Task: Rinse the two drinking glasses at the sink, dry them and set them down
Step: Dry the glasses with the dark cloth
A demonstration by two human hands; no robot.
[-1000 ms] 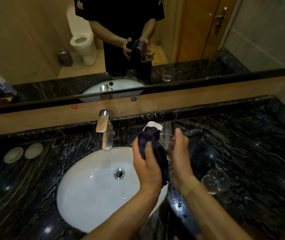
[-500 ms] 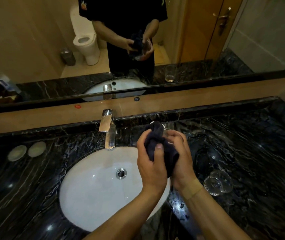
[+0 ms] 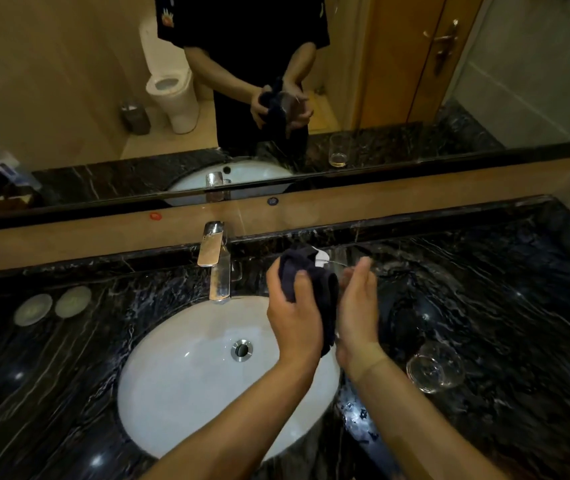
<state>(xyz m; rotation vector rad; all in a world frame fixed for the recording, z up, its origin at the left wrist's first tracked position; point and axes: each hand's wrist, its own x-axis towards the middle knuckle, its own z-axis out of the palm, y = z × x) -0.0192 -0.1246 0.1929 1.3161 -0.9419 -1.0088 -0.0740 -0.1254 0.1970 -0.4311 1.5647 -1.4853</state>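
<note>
Two hands are working at frame centre: left hand [image 3: 294,317] gripping a dark cloth [image 3: 306,275] around one glass [image 3: 334,265], right hand [image 3: 358,306] pressing it flat-fingered. Second glass [image 3: 434,367] is lying on the countertop [image 3: 501,306], lower right.

The black marble counter [image 3: 505,306] carries a white sink [image 3: 186,386] at centre, a glass [image 3: 435,367] at four o'clock, and two round discs [image 3: 51,304] at nine o'clock.
</note>
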